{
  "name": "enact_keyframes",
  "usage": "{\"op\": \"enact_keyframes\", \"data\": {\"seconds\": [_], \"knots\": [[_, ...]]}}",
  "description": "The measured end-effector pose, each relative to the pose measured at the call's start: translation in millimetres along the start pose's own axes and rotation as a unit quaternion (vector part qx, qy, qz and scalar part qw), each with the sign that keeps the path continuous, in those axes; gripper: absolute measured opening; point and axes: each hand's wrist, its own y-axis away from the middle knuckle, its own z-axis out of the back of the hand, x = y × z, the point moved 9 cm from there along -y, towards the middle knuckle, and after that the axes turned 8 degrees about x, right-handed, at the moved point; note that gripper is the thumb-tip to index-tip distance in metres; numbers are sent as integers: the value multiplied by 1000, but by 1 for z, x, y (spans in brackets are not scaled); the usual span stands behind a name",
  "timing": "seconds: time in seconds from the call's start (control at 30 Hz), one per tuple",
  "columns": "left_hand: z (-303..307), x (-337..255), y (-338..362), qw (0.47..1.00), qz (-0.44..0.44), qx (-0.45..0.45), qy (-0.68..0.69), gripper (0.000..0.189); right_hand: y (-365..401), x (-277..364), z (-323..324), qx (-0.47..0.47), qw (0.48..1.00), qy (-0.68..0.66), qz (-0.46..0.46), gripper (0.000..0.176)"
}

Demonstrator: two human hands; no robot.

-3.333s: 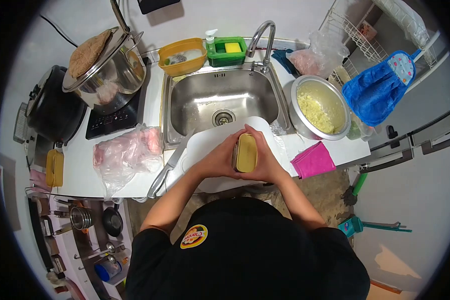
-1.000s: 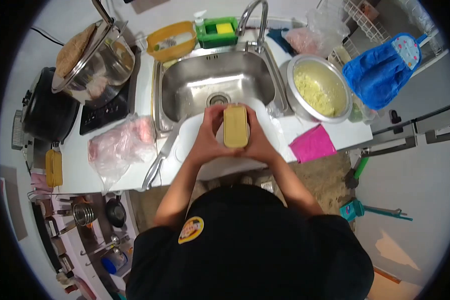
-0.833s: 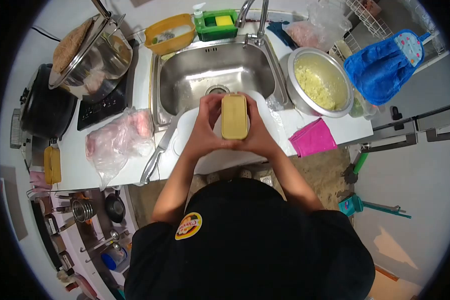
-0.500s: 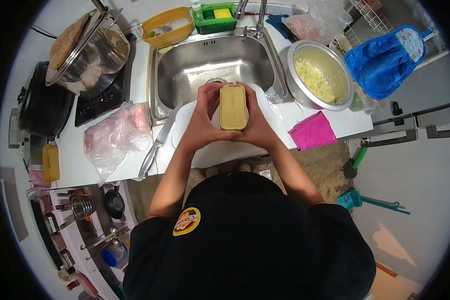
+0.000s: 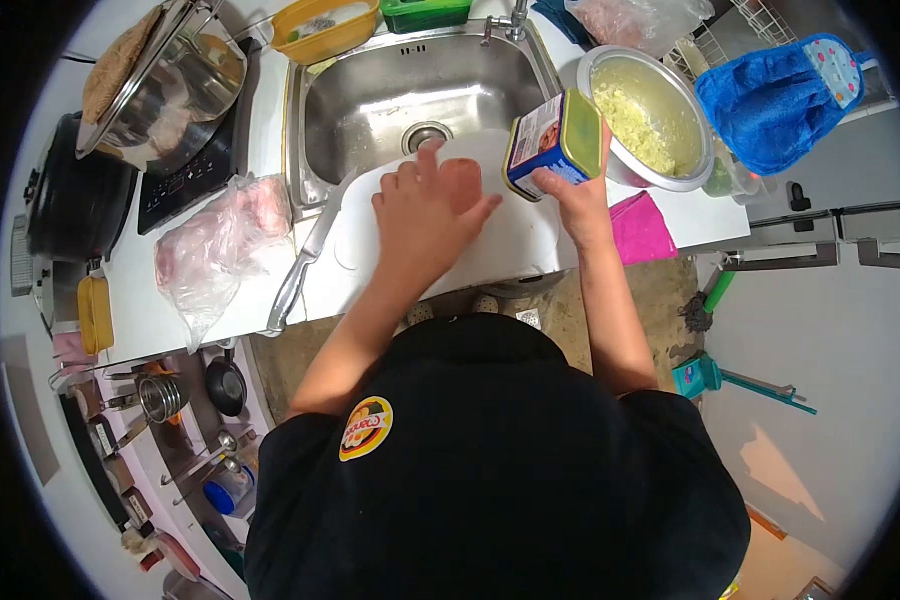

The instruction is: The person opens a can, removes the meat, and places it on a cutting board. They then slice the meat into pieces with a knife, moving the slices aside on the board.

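A pink block of canned luncheon meat rests on the white cutting board in front of the sink. My left hand reaches over the board right at the meat, its fingers spread and the thumb out to the right of the block. Over the board's right side, my right hand is wrapped around a blue luncheon meat can, held tilted with its gold-coloured base facing up. Along the left edge of the board lies a knife with a metal handle.
Behind the board is a steel sink. A metal pot of shredded pale-green food stands to the right, beside a pink cloth. Bagged raw meat, an induction cooker and a large steel pot are on the left.
The can, held upside down in both hands before, has moved right in my right hand alone. The meat block now shows on the board, and my left hand has left the can.
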Motion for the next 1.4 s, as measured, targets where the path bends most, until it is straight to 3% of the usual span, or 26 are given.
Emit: {"op": "enact_keyframes", "data": {"seconds": [0.07, 0.17, 0.3, 0.37, 0.4, 0.57, 0.67, 0.73, 0.83, 0.93, 1.03, 1.13, 1.23, 1.33, 1.4], "knots": [[-15, -5, 1, 994, -3, -20, -112, 80, 5, -4, 4, -20, 1000, 17, -14, 110], [-14, 4, -6, 995, 47, 45, -74, 80, 10, -17, 13, -20, 996, 83, -21, 113], [-5, 42, -7, 988, 99, 102, 56, 81, 11, -32, 17, -3, 989, 135, -53, 116], [-15, 81, -7, 961, 134, 133, 204, 80, 12, -33, 16, 5, 987, 157, -47, 118], [-19, 91, -6, 938, 149, 148, 276, 80, 13, -35, 14, 7, 992, 115, -44, 117], [-26, 126, 5, 930, 145, 126, 314, 74, 20, -44, -7, -4, 978, -195, -78, 105], [-13, 128, 13, 956, 133, 93, 245, 72, 22, -62, -1, 4, 984, -156, -85, 94], [4, 123, 16, 979, 101, 45, 174, 70, 25, -66, -2, -9, 972, -217, -91, 89], [6, 107, 18, 975, 88, 55, 195, 70, 27, -65, -11, -22, 961, -253, -107, 89], [4, 96, 16, 991, 10, 63, 120, 77, 22, -62, -7, 7, 995, -87, -43, 89], [16, 81, 20, 996, -21, 77, 48, 95, 26, -48, -7, 42, 994, 103, -24, 89], [10, 74, 16, 989, -40, 128, -57, 109, 33, -67, 10, 51, 995, 80, -21, 89], [-1, 54, 9, 974, -89, 159, -132, 118, 45, -74, 31, 13, 984, 170, -50, 91], [-15, 41, 1, 957, -147, 163, -188, 118, 52, -64, 37, 34, 960, 260, -100, 95], [-20, 39, -5, 949, -143, 190, -209, 117, 53, -52, 38, 38, 930, 349, -108, 102]]}}
